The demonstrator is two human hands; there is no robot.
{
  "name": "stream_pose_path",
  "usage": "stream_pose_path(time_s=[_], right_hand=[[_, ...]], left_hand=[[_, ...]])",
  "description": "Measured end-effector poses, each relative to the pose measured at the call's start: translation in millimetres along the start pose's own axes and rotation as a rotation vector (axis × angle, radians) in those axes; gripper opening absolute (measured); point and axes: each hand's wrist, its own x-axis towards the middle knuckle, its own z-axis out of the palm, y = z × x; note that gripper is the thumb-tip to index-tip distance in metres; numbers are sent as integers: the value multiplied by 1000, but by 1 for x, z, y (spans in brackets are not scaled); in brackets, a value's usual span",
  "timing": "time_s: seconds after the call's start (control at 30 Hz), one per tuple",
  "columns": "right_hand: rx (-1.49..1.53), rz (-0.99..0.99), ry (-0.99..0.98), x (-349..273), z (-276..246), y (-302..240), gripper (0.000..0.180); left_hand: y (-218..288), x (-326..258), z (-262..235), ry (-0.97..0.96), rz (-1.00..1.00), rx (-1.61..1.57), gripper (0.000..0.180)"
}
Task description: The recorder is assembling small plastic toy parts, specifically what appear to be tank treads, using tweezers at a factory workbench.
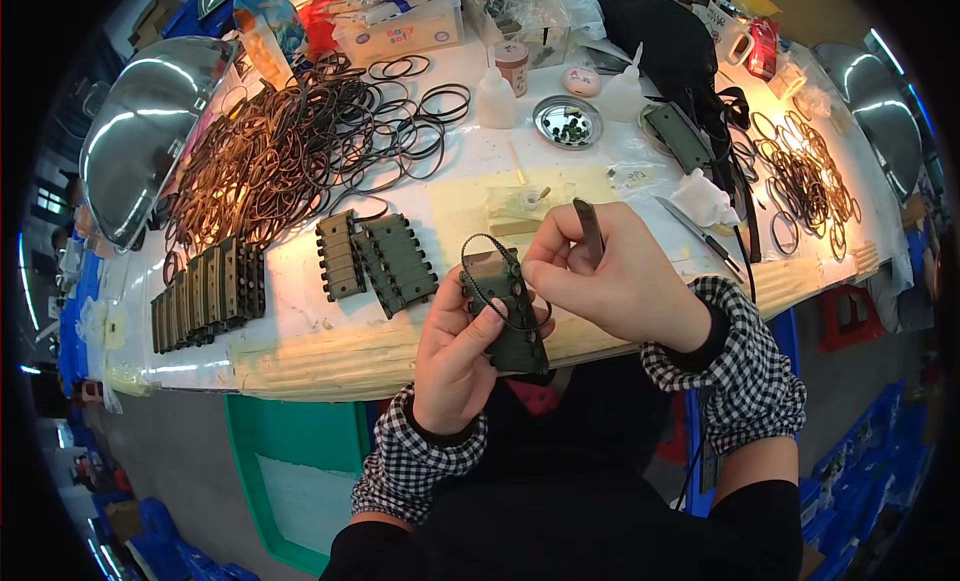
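In front of me, over the table's near edge, my left hand [455, 366] is closed around a dark green segmented plastic block [518, 353] with knobs along its sides. A thin black ribbed belt loop [466, 249] arches over the block and passes by my left thumb. My right hand [630, 271] pinches at the block's upper right edge, fingertips by the belt. A flat dark metal tool [588, 226], perhaps tweezers, sticks up between its fingers; its tip is hidden. Similar green blocks [396, 265] lie to the left, with a row of more [210, 293] beyond.
A large heap of black belts [270, 151] covers the table's left, with a smaller heap [810, 181] at right. A metal dish [568, 123] holds small green pieces between white squeeze bottles [496, 99]. A pointed metal tool [690, 231] lies right of my hand. Shiny lamp shades [150, 131] flank the table.
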Motion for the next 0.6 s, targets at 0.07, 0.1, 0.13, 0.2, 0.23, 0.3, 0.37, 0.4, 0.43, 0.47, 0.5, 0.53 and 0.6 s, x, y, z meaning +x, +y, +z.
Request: stream_pose_path(time_s=[0.07, 0.1, 0.13, 0.2, 0.23, 0.3, 0.37, 0.4, 0.43, 0.47, 0.5, 0.53, 0.6], right_hand=[[-153, -52, 30, -2, 3, -4, 6], [-313, -108, 63, -3, 4, -3, 6], [-474, -165, 95, -4, 5, -2, 7], [-207, -10, 5, 0, -4, -3, 10], [-73, 67, -37, 1, -8, -3, 12], [-45, 41, 4, 2, -8, 4, 14], [-209, -65, 59, 1, -3, 1, 14], [-236, -67, 86, -1, -1, -2, 14], [-262, -68, 113, -2, 2, -4, 15], [-288, -69, 138, -3, 4, -4, 16], [-291, -87, 149, -4, 4, -3, 15], [-293, -105, 160, -4, 4, -1, 15], [-282, -120, 171, -6, 5, -1, 15]], left_hand=[[0, 2, 0, 27, -6, 8, 37], [0, 3, 0, 40, -11, 12, 37], [-1, 2, -1, 29, 6, 33, 37], [-3, 1, -3, 5, 33, 74, 36], [-2, 2, -3, -7, 31, 74, 35], [-1, 3, -3, -26, 39, 79, 34], [0, 3, -6, 1, 43, 93, 33], [0, 4, -7, 13, 41, 98, 33], [1, 4, -7, 20, 40, 91, 33], [2, 3, -5, 29, 39, 84, 32], [2, 4, -3, 32, 37, 75, 32], [2, 4, -3, 28, 40, 68, 32], [-1, 4, -3, 23, 48, 53, 32]])
